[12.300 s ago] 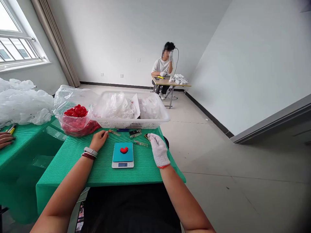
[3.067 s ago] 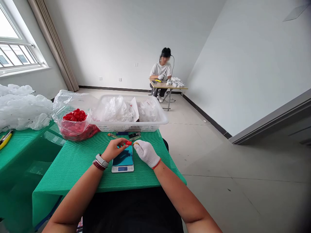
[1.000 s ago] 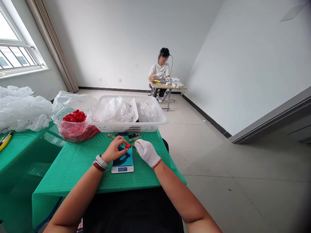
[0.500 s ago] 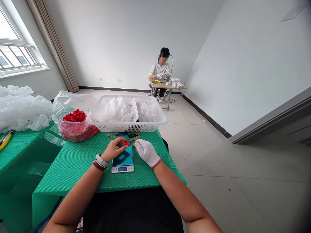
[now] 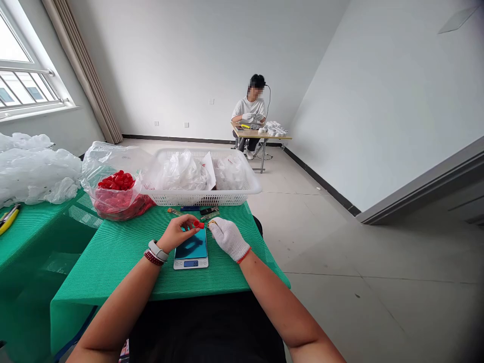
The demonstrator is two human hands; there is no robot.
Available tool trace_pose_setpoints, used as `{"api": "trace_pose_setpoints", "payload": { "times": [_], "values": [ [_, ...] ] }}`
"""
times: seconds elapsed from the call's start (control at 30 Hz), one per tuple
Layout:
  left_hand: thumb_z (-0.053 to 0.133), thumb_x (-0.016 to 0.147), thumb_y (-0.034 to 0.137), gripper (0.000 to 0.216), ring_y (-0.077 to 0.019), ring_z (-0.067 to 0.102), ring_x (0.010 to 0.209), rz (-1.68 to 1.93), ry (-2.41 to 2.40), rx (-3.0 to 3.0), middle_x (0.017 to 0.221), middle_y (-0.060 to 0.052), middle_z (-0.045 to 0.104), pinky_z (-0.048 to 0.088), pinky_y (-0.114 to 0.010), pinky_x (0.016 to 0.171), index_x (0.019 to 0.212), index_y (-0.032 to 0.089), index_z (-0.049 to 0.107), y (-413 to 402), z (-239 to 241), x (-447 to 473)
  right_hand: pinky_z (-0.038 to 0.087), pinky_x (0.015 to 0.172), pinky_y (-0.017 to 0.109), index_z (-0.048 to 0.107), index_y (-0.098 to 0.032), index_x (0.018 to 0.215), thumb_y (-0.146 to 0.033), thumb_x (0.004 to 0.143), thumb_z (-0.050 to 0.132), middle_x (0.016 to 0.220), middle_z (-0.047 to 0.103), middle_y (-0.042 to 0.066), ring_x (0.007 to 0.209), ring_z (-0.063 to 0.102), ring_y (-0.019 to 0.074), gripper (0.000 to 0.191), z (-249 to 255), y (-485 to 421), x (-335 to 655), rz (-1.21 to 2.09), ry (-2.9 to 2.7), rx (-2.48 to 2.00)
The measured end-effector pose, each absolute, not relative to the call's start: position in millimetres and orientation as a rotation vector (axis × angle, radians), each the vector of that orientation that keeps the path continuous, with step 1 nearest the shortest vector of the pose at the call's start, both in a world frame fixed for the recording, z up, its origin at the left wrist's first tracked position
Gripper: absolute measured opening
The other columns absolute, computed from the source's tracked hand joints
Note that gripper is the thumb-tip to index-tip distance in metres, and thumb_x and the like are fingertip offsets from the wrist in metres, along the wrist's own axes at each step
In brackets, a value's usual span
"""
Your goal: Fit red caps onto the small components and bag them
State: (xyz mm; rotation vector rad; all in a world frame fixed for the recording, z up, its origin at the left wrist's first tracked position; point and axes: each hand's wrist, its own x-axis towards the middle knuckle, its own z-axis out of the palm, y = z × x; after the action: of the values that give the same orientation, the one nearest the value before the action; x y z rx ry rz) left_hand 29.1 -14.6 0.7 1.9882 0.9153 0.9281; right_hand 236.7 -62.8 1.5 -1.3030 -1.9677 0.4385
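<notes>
Between the thumb and fingers of my bare left hand (image 5: 178, 234) is a small red plastic piece (image 5: 198, 225) with a round open end. My right hand (image 5: 226, 238), in a white knitted glove, is closed in a pinch just to the right of it. A small yellowish tip shows at those fingertips, too little to name. Under the hands lies a digital scale (image 5: 191, 263) with a shiny blue pan and a display that seems to read 0.0. Behind the hands are a black-and-clear small item (image 5: 207, 211) and a blue strip (image 5: 189, 208).
A white plastic basket (image 5: 196, 198) with plastic bags stands at the table's back. Left of it sits a clear bag of red pieces (image 5: 117, 194). More bags (image 5: 34, 169) and yellow-handled pliers (image 5: 9, 220) lie farther left. A gloved co-worker (image 5: 249, 108) sits at a far table.
My left hand's red piece has turned slightly and shifted a little to the right. My right hand stays almost in place. The co-worker's hands have moved slightly.
</notes>
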Motion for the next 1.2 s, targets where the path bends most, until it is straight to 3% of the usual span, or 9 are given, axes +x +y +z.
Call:
{"api": "trace_pose_setpoints", "payload": {
  "times": [0.6, 0.9, 1.2],
  "values": [
    [0.062, 0.081, 0.032, 0.017, -0.0135, 0.054, 0.066, 0.852, 0.916, 2.061, 0.076, -0.001, 0.065, 0.044, -0.025, 0.060, 0.087, 0.016, 0.061, -18.3, 7.7, 30.7, 0.038, 0.060, 0.025, 0.058, -0.020, 0.080, -0.033, 0.101, 0.036, 0.065, 0.059, 0.001, 0.061, 0.055, 0.0148, 0.033, -0.9, -62.1, 235.4, 0.440, -2.005, -1.283],
    [0.061, 0.081, 0.031, 0.014, -0.0124, 0.049, 0.063, 0.792, 0.897, 2.137, 0.070, 0.000, 0.060, 0.040, -0.024, 0.058, 0.082, 0.016, 0.061, -17.0, 5.8, 30.7, 0.039, 0.063, 0.024, 0.058, -0.020, 0.084, -0.033, 0.100, 0.038, 0.078, 0.064, 0.003, 0.071, 0.059, 0.0153, 0.029, -4.5, -61.5, 238.1, 0.400, -2.009, -1.218],
    [0.060, 0.082, 0.036, 0.020, -0.0119, 0.046, 0.061, 0.851, 0.928, 2.083, 0.065, 0.002, 0.054, 0.038, -0.023, 0.057, 0.077, 0.017, 0.056, -16.7, 6.3, 30.3, 0.038, 0.064, 0.024, 0.055, -0.021, 0.081, -0.035, 0.100, 0.037, 0.072, 0.060, 0.002, 0.068, 0.056, 0.0151, 0.030, -5.4, -64.4, 236.0, 0.431, -2.067, -1.180]
  ]
}}
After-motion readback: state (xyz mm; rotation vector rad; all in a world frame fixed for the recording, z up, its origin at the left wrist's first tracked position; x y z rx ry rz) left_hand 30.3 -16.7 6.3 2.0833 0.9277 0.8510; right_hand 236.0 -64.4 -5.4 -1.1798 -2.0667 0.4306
